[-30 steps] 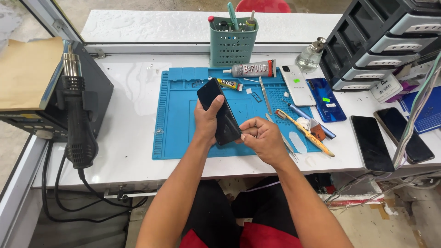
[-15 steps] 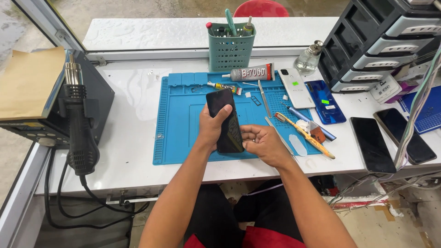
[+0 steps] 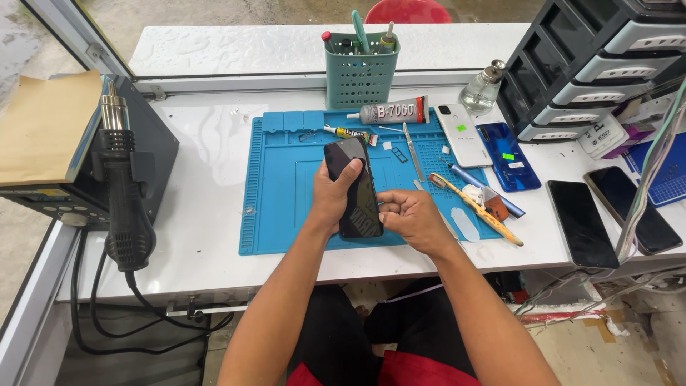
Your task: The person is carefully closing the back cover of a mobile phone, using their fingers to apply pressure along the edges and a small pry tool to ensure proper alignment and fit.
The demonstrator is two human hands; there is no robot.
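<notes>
My left hand grips a black smartphone by its left edge, holding it tilted just above the blue work mat. My right hand is curled at the phone's right edge, fingertips touching its side; whether it pinches a small tool cannot be seen. The phone's dark glass faces up.
On the mat lie a grey glue tube, tweezers and a yellow-handled tool. A white phone, a blue phone and two black phones lie right. A green tool basket, drawer cabinet and hot-air gun stand around.
Both hands and the phone have shifted slightly toward me and to the right over the mat; the grip on the phone is unchanged.
</notes>
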